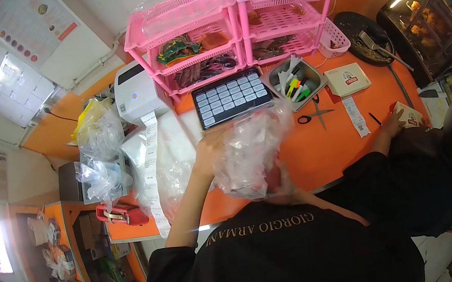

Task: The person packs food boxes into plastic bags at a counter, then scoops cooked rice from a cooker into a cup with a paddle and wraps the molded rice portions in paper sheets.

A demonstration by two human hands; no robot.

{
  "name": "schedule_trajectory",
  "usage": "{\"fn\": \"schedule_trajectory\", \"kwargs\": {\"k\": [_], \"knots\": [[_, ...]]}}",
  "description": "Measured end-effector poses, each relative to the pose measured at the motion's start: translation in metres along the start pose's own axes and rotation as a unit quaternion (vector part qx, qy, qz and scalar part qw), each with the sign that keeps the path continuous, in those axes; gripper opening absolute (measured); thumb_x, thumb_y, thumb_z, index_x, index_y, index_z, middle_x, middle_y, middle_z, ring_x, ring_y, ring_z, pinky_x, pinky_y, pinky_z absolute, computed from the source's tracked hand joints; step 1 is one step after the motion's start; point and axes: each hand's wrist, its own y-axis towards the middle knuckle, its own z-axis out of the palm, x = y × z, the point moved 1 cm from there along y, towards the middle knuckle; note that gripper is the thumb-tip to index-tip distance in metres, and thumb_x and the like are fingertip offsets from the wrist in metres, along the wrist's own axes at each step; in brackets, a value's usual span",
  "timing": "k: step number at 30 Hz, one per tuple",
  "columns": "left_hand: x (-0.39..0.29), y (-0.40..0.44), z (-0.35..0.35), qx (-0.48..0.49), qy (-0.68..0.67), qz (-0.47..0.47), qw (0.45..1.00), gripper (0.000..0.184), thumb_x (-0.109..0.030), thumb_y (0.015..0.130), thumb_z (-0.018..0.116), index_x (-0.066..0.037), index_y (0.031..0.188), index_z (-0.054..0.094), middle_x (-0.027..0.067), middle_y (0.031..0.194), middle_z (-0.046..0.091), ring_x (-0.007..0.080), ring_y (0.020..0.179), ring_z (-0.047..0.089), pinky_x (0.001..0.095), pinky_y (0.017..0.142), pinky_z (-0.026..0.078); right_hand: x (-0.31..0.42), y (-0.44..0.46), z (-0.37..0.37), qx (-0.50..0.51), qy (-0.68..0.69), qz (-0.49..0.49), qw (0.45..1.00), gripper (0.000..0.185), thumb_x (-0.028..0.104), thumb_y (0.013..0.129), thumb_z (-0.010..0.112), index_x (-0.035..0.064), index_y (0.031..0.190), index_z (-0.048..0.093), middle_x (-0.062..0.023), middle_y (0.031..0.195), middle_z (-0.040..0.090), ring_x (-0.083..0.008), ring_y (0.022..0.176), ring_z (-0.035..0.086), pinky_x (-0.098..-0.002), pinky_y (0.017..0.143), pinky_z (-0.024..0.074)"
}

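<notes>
Plastic bag [252, 157] in both hands [212, 150]

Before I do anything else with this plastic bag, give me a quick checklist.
1. Left hand on the plastic bag: ok.
2. Right hand at the bag's lower edge: ok.
3. Bag contents identified: cannot tell; the plastic is blurred.
4. Scissors closed: not ok; they lie spread open on the table.
5. Co-worker's hand apart from the bag: ok; it is at a box.
</notes>
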Motion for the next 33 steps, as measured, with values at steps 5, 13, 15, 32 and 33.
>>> {"fn": "schedule_trajectory", "kwargs": {"k": [5, 13, 15, 32, 33], "knots": [[-0.017, -0.02, 0.02, 0.153, 0.075, 0.054, 0.984, 0.032, -0.021, 0.071, 0.063, -0.006, 0.099, 0.058, 0.0085, 0.097, 0.061, 0.0283, 0.077, 0.064, 0.0379, 0.069, 0.053, 0.048, -0.003, -0.086, -0.125, -0.207, 0.162, 0.957, 0.051, 0.045, 0.093, 0.041, 0.0117, 0.132, 0.041, -0.0095, 0.118, 0.053, -0.0235, 0.102, 0.056, -0.0339, 0.072, 0.0532], [-0.021, -0.088, 0.101, 0.152, 0.053, -0.191, 0.968, 0.029, -0.022, 0.075, 0.062, -0.005, 0.098, 0.058, 0.0105, 0.09, 0.059, 0.0314, 0.075, 0.064, 0.0422, 0.063, 0.052, 0.189, 0.029, -0.01, -0.375, -0.672, -0.108, 0.63, 0.023, 0.02, 0.093, 0.053, 0.0005, 0.103, 0.059, -0.0139, 0.094, 0.063, -0.0253, 0.079, 0.067, -0.0376, 0.066, 0.0521], [-0.029, -0.07, 0.094, 0.136, 0.02, -0.233, 0.963, 0.024, -0.02, 0.075, 0.062, -0.005, 0.094, 0.06, 0.0126, 0.088, 0.06, 0.0332, 0.074, 0.063, 0.0441, 0.063, 0.052, 0.231, 0.065, -0.036, -0.339, -0.797, -0.327, 0.379, 0.018, 0.015, 0.088, 0.056, -0.0011, 0.094, 0.062, -0.0163, 0.089, 0.063, -0.031, 0.086, 0.064, -0.0387, 0.071, 0.0512], [0.034, -0.137, 0.123, 0.076, -0.687, -0.471, 0.548, 0.042, -0.026, 0.092, 0.057, -0.001, 0.126, 0.049, 0.0094, 0.124, 0.056, 0.0183, 0.101, 0.059, 0.0309, 0.085, 0.05, 0.273, 0.078, -0.014, -0.317, -0.829, -0.373, 0.27, 0.013, 0.015, 0.08, 0.066, 0.0047, 0.088, 0.065, -0.0102, 0.076, 0.065, -0.0257, 0.063, 0.063, -0.0345, 0.059, 0.0478], [0.029, -0.131, 0.122, 0.078, -0.686, -0.472, 0.547, 0.042, -0.026, 0.092, 0.057, -0.001, 0.126, 0.049, 0.0094, 0.124, 0.056, 0.0183, 0.101, 0.059, 0.0309, 0.085, 0.05, 0.268, 0.076, -0.008, -0.319, -0.828, -0.373, 0.271, 0.013, 0.015, 0.08, 0.066, 0.0047, 0.088, 0.065, -0.0102, 0.076, 0.065, -0.0257, 0.063, 0.063, -0.0345, 0.059, 0.0478]]}}
